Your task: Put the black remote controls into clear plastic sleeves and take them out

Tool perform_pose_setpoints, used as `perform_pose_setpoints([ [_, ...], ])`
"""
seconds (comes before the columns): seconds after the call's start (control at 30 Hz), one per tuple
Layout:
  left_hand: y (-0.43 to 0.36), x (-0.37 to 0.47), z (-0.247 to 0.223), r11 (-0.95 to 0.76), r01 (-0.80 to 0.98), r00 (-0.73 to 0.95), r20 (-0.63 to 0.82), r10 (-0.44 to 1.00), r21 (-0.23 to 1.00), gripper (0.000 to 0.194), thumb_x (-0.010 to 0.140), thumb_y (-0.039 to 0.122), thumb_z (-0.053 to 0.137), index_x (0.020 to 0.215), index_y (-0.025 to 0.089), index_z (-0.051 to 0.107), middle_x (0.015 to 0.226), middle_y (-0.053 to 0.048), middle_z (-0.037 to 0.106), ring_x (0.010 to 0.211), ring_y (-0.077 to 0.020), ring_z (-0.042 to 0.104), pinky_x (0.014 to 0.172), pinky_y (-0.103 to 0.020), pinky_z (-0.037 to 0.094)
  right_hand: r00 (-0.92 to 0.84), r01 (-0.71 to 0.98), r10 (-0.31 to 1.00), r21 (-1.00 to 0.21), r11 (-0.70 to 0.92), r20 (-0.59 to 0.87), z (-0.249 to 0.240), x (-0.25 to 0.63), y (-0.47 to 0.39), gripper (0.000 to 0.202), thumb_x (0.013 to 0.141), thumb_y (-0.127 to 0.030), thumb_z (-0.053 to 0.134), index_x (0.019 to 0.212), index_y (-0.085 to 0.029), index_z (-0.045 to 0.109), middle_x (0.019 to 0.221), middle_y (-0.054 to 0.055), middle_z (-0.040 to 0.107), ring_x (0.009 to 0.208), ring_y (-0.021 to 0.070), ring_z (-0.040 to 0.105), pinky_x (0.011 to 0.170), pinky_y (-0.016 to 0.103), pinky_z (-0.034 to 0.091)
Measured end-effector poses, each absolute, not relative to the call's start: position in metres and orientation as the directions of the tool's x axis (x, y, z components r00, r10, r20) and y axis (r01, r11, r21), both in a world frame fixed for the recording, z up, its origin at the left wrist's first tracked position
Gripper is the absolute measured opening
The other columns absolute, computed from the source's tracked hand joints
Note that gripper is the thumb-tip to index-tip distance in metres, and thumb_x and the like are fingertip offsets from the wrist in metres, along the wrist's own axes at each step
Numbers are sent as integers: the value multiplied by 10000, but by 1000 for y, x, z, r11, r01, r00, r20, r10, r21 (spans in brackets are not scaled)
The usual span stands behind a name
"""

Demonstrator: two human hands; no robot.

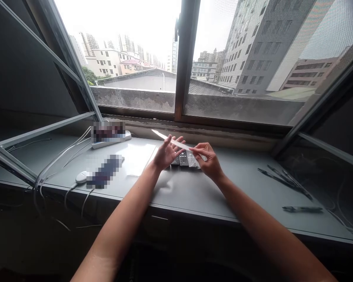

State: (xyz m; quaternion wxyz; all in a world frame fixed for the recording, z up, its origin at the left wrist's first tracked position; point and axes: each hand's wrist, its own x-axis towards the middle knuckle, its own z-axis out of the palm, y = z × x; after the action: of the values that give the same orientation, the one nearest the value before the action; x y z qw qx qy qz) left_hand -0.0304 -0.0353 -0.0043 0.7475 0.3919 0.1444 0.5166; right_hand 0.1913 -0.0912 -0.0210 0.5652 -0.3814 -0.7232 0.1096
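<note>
Holding a thin pale strip [181, 145] up in the air over the desk [191, 192], just this side of the window frame [185, 58]. Pinching the near end with the right hand [209, 161], with thumb and fingers clamped right on it. Slanting away from there, past the left hand [165, 154] and off toward the left pane. On that left hand, fingers fanned well apart, thumb up against or just beside the strip. Honestly can't tell about any pressing there.

Down below, partly behind the left fingers: a couple of dark remote controls [183, 159], lying side by side on the desk. Right next to those, a crumpled, see-through-ish wrapper [193, 160], half hidden by the right hand.

Further left, a big white sheet [139, 152] catching loads of glare. Past that, a pixelated item [104, 172] near a round white puck [81, 177], plus a white block [128, 135] farther back, also mostly pixelated. Way over to the right, well apart from both hands: some thin dark sticks [285, 182] and a grey pen-like thing [302, 210], too blurry to name.
</note>
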Motion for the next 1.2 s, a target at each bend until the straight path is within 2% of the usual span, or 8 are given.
perform_pose_setpoints([
  [0.17,-37,-24,-12,199,-482,528,102,843,853,275,952,261,786,1204,149,794,1343,-166,759,1313,-343,691,1177,-512,541,-223,527,618,-440,727,754,-22,188,-96,368,1054,-303,644,1384,-390,781,1382,105,642,1319,345,570,1177,607,502],
  [0.3,-28,-28,-15,119,-512,431,134,892,851,306,957,274,793,1223,122,791,1315,-182,773,1236,-290,738,1132,-436,579,-134,556,605,-446,702,785,-16,189,-100,534,1057,-415,650,1581,-317,620,1469,137,606,1387,372,561,1212,597,484],
  [0.4,-21,-32,-15,60,-566,343,169,924,822,292,979,295,774,1224,135,789,1351,-167,768,1246,-264,739,1112,-396,590,-73,551,601,-470,689,796,-12,190,-101,424,1095,-434,581,1475,-282,688,1400,138,663,1345,355,610,1186,576,511],
  [0.5,-19,-32,-15,37,-589,288,167,943,808,264,982,286,768,1196,133,793,1346,-163,771,1232,-258,747,1096,-383,601,-137,524,600,-457,719,788,-13,189,-101,337,1099,-404,585,1370,-281,743,1348,121,721,1331,342,628,1184,568,515],
  [0.67,-19,-29,-18,49,-575,317,167,934,816,305,971,309,796,1220,131,796,1308,-164,780,1183,-252,762,1114,-390,588,-205,513,596,-434,741,776,-16,186,-100,362,1085,-381,611,1417,-288,722,1418,109,718,1403,349,590,1229,599,477],
  [0.9,-23,-28,-18,59,-545,363,172,916,836,375,970,340,817,1267,114,781,1269,-173,790,1133,-240,773,1142,-410,556,-220,529,594,-417,739,774,-18,186,-100,372,1072,-383,621,1419,-299,727,1387,123,706,1363,373,587,1193,616,499],
  [1.07,-24,-28,-19,62,-502,399,168,902,863,410,953,352,835,1294,130,781,1304,-171,781,1210,-266,746,1164,-432,539,-194,551,605,-425,718,772,-22,187,-98,306,1053,-399,657,1300,-269,785,1282,148,662,1236,362,608,1094,586,563],
  [1.2,-25,-27,-20,73,-492,423,164,891,867,372,964,338,816,1275,134,798,1307,-170,772,1212,-278,741,1171,-466,542,-217,550,607,-417,723,765,-22,188,-96,253,1057,-396,655,1230,-284,801,1366,129,685,1320,373,575,1155,610,523],
])
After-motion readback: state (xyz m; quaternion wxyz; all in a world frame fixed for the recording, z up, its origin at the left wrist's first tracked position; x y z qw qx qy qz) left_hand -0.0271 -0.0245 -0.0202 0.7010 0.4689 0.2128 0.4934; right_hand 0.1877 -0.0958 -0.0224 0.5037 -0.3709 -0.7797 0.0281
